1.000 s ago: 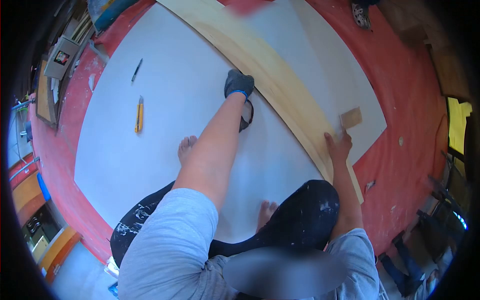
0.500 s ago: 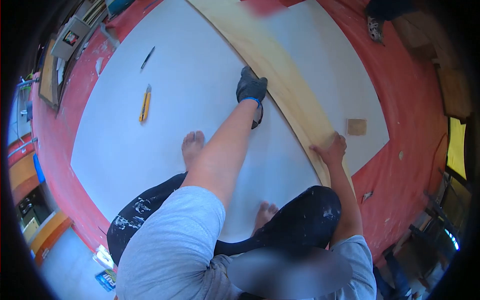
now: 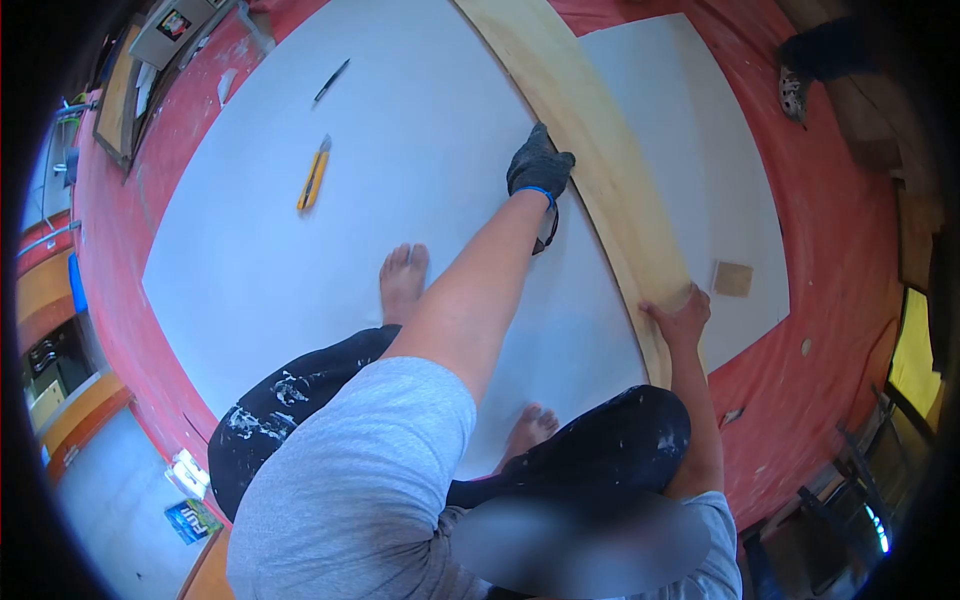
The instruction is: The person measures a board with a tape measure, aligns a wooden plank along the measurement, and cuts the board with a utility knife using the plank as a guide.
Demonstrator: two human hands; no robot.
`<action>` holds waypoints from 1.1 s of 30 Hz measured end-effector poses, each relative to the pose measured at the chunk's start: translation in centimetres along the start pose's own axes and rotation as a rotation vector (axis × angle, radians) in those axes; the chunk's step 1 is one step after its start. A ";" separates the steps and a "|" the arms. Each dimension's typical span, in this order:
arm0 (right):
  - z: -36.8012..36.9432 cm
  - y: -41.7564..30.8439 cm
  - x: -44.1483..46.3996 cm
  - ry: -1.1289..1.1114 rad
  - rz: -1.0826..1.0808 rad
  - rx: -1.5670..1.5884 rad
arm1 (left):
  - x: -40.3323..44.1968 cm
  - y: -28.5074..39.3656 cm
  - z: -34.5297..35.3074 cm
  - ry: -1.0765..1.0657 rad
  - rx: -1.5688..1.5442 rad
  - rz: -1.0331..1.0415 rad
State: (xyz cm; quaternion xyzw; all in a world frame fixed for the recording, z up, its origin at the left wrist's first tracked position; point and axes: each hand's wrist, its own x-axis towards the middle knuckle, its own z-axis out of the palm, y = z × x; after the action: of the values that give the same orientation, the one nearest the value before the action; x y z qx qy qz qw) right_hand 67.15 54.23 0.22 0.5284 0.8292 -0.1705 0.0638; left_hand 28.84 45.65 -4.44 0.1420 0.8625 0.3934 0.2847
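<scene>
A long pale wooden board (image 3: 600,140) lies slantwise over a white sheet (image 3: 240,260). My left hand (image 3: 540,163), in a dark grey glove with a blue cuff, is closed on the board's left edge, around its middle. Lower down, my bare right hand (image 3: 682,314) holds the board near its close end, the thumb on top and the fingers at the right edge. A small brown square block (image 3: 733,279) rests on the white surface just right of that hand. Left of the board lie a yellow cutter (image 3: 314,178) and a dark pen (image 3: 331,80).
My bare feet (image 3: 404,280) are on the white sheet, which lies on a red covering (image 3: 835,240). Another person's shoe (image 3: 793,97) is at the upper right. Wooden frames (image 3: 120,100) stand at the upper left, and a green packet (image 3: 192,520) lies at the lower left.
The view has turned, and the board appears steeper and farther right. My right hand has shifted from beside the small block to the board's near end. My left hand stays at the left edge.
</scene>
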 end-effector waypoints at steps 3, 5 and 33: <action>0.1 0.1 0.0 0.017 -0.008 0.015 | -0.2 0.9 -0.6 -0.031 0.019 -0.052; 0.2 0.2 -0.1 0.016 0.001 0.003 | -0.3 1.6 -1.4 -0.114 0.056 -0.093; 0.3 0.4 -0.4 -0.057 0.064 -0.063 | -0.6 3.1 -2.3 -0.152 0.229 -0.048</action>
State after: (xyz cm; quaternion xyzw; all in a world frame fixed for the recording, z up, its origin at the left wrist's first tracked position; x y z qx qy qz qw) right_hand 67.69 53.98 -0.02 0.5474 0.8147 -0.1571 0.1096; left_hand 28.03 45.98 -0.65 0.1822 0.8809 0.2738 0.3404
